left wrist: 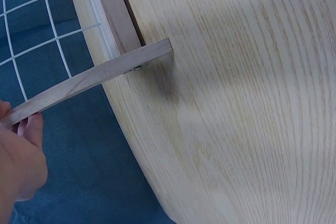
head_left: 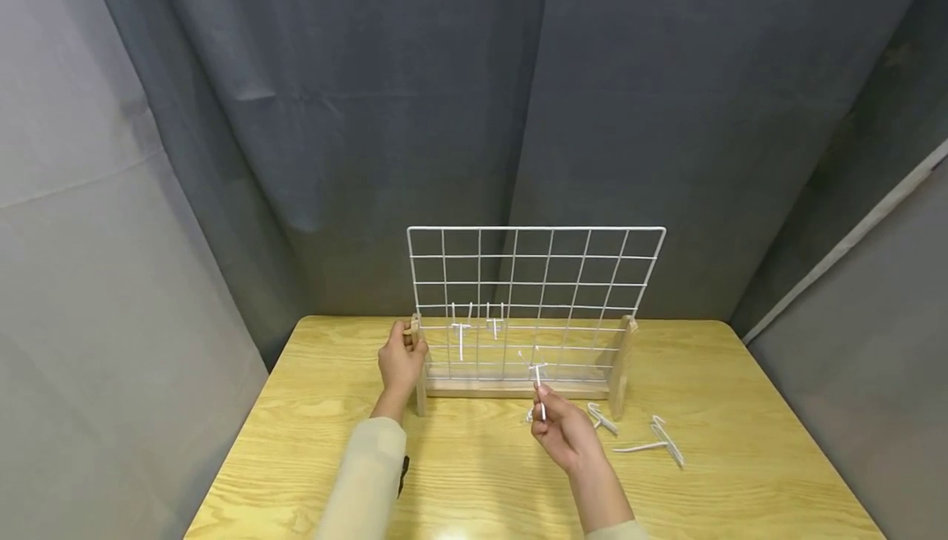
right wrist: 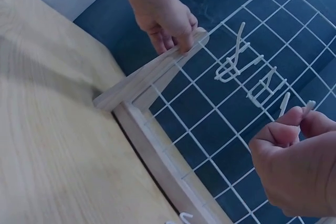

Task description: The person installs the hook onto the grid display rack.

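A white wire grid panel [head_left: 533,228] stands in a wooden base with two side posts. My left hand [head_left: 400,363] grips the upper part of the left wooden post [left wrist: 100,73], thumb and fingers on either side of it. Between thumb and fingers my right hand [head_left: 569,435] pinches the stem of a white wire hook [head_left: 537,375], its pronged end pointing at the lower middle of the grid. Whether the prongs touch the wires cannot be told. A longer hook [head_left: 461,344] and a shorter hook [head_left: 495,328] hang on the grid's left part.
Right of the right hand, a small white hook [head_left: 604,420] and a longer one [head_left: 668,443] lie on the wooden table [head_left: 296,441]. Part of another white piece [head_left: 529,416] shows beside the right fingers. A grey curtain [head_left: 370,112] hangs behind the table.
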